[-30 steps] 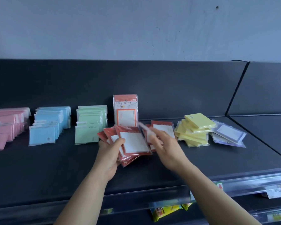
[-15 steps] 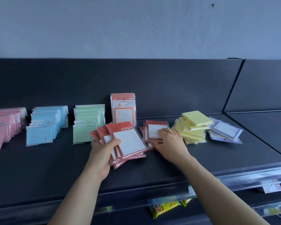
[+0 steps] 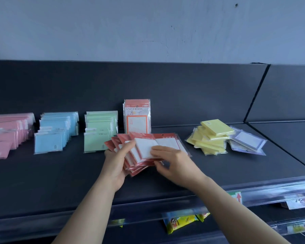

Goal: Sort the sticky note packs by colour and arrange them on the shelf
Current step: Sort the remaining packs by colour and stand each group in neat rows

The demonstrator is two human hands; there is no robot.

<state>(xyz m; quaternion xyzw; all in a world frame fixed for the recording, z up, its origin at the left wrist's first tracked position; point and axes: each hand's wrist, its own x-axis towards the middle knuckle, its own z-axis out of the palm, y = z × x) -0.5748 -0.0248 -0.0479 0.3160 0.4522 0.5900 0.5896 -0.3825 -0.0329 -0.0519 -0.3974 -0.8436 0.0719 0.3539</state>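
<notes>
The left hand (image 3: 115, 166) grips the fanned red packs (image 3: 141, 152) just above the shelf (image 3: 60, 173); the right hand (image 3: 174, 162) pinches the top one. Better square their edges before standing them beside the upright pack (image 3: 137, 117)

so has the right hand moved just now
Yes, the right hand has come left, away from the yellow pile, onto the red packs the left hand holds.

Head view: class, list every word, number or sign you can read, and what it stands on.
"UNIVERSITY": upright orange pack.
Red up arrow: shelf-edge tag.
Chinese print on that pack and on the rightmost red pack: too blurred.
Small labels on the blue packs and green packs: too small.
</notes>
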